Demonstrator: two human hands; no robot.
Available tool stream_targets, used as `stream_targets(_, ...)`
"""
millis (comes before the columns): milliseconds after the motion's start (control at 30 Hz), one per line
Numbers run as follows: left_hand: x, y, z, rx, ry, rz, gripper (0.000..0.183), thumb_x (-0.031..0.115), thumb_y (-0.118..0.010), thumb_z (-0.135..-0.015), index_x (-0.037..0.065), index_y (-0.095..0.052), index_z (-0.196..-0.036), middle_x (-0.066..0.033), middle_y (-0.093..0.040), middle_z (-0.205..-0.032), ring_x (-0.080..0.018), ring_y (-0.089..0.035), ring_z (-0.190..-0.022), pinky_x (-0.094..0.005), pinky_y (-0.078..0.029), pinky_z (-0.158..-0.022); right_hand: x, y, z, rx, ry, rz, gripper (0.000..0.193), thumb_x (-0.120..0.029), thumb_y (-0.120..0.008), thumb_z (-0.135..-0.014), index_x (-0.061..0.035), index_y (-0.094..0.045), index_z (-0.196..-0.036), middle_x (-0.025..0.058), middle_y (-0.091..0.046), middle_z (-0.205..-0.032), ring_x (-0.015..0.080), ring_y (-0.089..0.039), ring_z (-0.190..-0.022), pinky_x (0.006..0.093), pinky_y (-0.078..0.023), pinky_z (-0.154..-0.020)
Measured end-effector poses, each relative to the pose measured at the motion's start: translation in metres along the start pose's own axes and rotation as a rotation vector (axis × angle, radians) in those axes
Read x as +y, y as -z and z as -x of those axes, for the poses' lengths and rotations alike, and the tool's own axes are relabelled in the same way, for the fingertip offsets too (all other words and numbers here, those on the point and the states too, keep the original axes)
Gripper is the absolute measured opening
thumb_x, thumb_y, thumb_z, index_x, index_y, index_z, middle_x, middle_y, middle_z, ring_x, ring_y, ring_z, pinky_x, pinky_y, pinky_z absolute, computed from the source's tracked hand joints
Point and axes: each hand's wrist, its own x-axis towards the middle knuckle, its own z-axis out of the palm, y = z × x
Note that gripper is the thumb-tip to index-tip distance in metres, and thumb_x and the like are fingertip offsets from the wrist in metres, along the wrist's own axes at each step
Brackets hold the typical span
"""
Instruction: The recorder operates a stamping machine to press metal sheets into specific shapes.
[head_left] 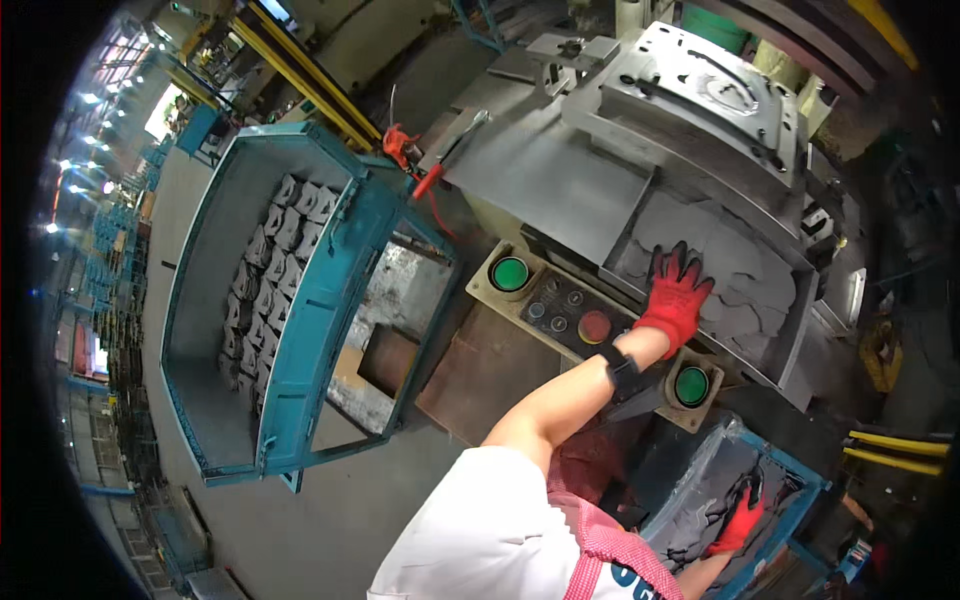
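Observation:
My left hand (677,296), in a red glove with black fingertips, lies with its fingers spread on flat grey sheet pieces (735,262). These pieces lie overlapping in a shallow metal tray (792,345) at the front of a machine. At the lower right, my right hand (738,523), gloved the same way, reaches into a blue bin (797,517) and touches dark grey pieces (690,520) stacked there. Its dark fingertips merge with the pieces, so their grip is unclear.
A control panel (560,312) with two green buttons and a red one runs below the tray. Leftward stands a large teal bin (325,310) holding rows of grey shaped pieces (272,270). A red-handled tool (430,180) lies by the metal table (560,165). A metal die block (710,90) rises behind.

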Motion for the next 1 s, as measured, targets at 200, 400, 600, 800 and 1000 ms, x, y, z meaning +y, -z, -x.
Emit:
stream_targets(200,0.116,-0.015,0.041,0.034,-0.321,0.199,0.058,0.026,-0.059,-0.070,0.015,-0.042,-0.124,-0.0171,-0.035,-0.129,-0.0404,-0.020,-0.124,-0.0544,-0.013,-0.101,0.029,0.026,0.064,0.181,-0.091,0.153,0.035,-0.005,-0.046,-0.083,0.0012,-0.048,-0.117,0.0119,-0.053,-0.116,0.0186,-0.048,-0.106,0.0284,-0.035,-0.092)
stream_targets(400,0.212,-0.069,0.107,-0.436,-0.558,0.238,0.054,0.025,-0.056,-0.077,0.010,-0.038,-0.126,-0.0194,-0.036,-0.129,-0.0369,-0.029,-0.122,-0.0449,-0.021,-0.101,0.102,0.042,0.114,0.241,-0.204,0.120,0.041,-0.026,-0.056,-0.077,-0.0065,-0.051,-0.113,0.0171,-0.056,-0.107,0.0320,-0.051,-0.103,0.0354,-0.040,-0.088)
stream_targets(600,0.277,-0.195,0.176,-0.937,-0.613,0.397,0.063,0.033,-0.056,-0.080,0.009,-0.029,-0.132,-0.0208,-0.035,-0.130,-0.0355,-0.031,-0.121,-0.0392,-0.026,-0.100,0.152,0.085,0.191,0.254,-0.586,-0.029,0.046,-0.032,-0.056,-0.077,-0.0066,-0.049,-0.115,0.0181,-0.055,-0.109,0.0322,-0.051,-0.103,0.0360,-0.040,-0.088)
stream_targets(800,0.327,-0.292,0.198,-1.299,-0.463,0.405,0.073,0.043,-0.056,-0.079,0.008,-0.024,-0.133,-0.0201,-0.031,-0.133,-0.0328,-0.031,-0.123,-0.0369,-0.032,-0.096,0.242,0.085,0.208,0.551,-0.686,-0.331,0.064,-0.037,-0.057,-0.078,-0.0029,-0.034,-0.127,0.0212,-0.045,-0.122,0.0303,-0.045,-0.113,0.0338,-0.037,-0.092)
stream_targets(1000,0.350,-0.404,0.166,-1.687,0.549,0.737,0.044,0.033,-0.056,-0.081,0.017,-0.044,-0.121,-0.0021,-0.052,-0.104,-0.0164,-0.051,-0.091,-0.0348,-0.044,-0.076,0.320,0.089,0.158,0.704,-0.718,-0.907,0.069,-0.035,-0.057,-0.080,0.0022,-0.027,-0.130,0.0163,-0.037,-0.130,0.0216,-0.041,-0.115,0.0303,-0.034,-0.093)
